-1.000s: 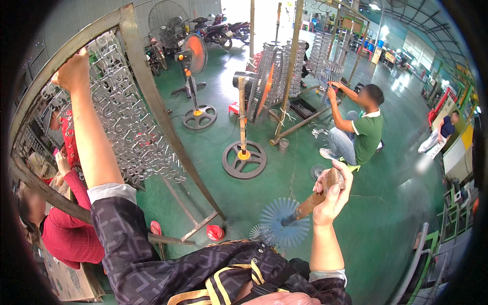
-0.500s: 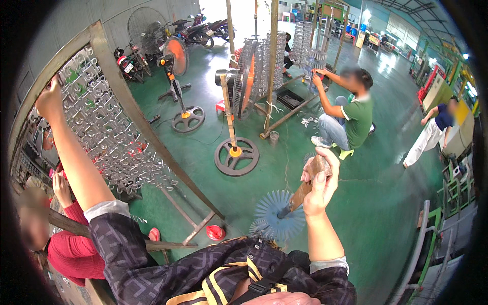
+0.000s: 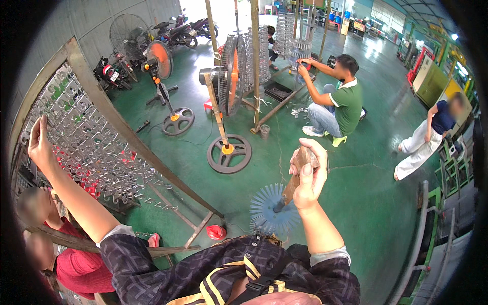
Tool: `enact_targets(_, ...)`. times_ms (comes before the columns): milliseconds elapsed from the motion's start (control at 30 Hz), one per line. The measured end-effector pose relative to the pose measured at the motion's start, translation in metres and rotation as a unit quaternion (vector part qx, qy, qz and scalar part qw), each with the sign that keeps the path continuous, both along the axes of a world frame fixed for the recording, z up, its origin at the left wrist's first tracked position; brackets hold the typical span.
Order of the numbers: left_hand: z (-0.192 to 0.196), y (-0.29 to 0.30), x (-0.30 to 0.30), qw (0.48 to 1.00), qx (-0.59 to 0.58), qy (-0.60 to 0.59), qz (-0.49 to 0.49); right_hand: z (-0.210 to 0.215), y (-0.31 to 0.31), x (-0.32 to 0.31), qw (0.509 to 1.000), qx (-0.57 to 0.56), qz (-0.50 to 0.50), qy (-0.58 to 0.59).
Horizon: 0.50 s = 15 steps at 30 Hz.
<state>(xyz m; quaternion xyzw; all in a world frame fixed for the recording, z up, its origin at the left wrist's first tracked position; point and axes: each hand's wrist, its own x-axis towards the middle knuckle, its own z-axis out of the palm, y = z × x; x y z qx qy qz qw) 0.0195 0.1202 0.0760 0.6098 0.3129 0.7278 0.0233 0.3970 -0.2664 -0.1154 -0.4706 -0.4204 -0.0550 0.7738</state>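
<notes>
My right hand (image 3: 308,175) is shut on the brown wooden handle (image 3: 294,179) of a tool that ends in a round blue spiked disc (image 3: 273,210), hanging over the green floor in front of my chest. My left hand (image 3: 40,143) is raised to the far left and touches one of the many small metal hooks on a tilted wooden-framed rack (image 3: 96,147). Whether its fingers grip a hook is hard to tell. My dark patterned sleeves fill the lower edge.
A person in red (image 3: 76,267) crouches under the rack at lower left. Pedestal fans (image 3: 226,96) stand mid-floor. A person in a green shirt (image 3: 340,107) squats by another wire rack; another person (image 3: 429,134) bends at right. Motorbikes are parked at the back.
My left hand has slid down and left along the rack. My right hand with the blue disc tool stays raised, nearly in the same spot; my head has turned a little.
</notes>
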Motion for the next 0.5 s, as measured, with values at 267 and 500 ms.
enact_targets(267,-0.047,-0.002,-0.015,0.981,-0.029,-0.013,-0.192,0.000,0.000,-0.002,1.000,-0.002,0.002,0.003)
enact_targets(500,-0.104,-0.024,-0.006,0.917,-0.088,-0.058,-0.385,0.003,0.004,-0.002,1.000,0.000,0.003,0.003)
